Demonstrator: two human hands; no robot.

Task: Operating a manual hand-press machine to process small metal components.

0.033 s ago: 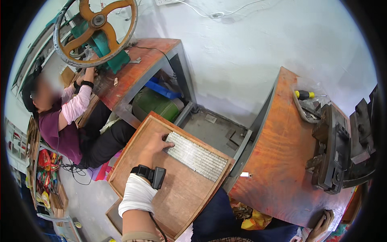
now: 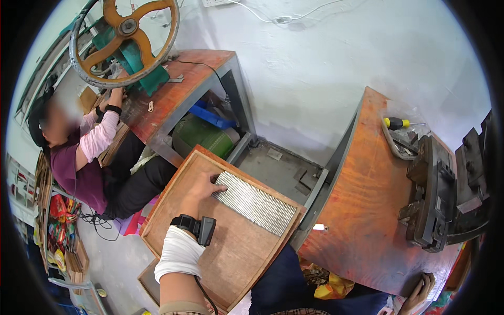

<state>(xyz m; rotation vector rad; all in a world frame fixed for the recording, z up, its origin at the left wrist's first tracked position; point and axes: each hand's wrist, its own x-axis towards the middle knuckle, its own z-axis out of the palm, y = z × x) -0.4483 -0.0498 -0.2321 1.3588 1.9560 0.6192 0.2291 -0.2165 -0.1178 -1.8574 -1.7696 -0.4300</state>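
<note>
A shallow wooden tray [image 2: 210, 252] rests at an angle in front of me. Tight rows of small shiny metal rods [image 2: 257, 203] lie along its far right side. My left hand [image 2: 202, 189] is at the left end of the rows, with the thumb over the end rods and the fingers curled against them. The finger undersides are hidden. A black band with a small device [image 2: 197, 229] circles that wrist, above a white sleeve. At the lower right, my right hand [image 2: 420, 293] lies on the near edge of the orange wooden bench [image 2: 352, 210], its fingers stretched and apart.
A dark metal fixture [image 2: 433, 194] and a bag of metal parts with a screwdriver [image 2: 396, 123] sit on the bench. A co-worker [image 2: 79, 157] sits at the left by a press with a large handwheel [image 2: 127, 27]. A green bundle [image 2: 205, 136] is under that table.
</note>
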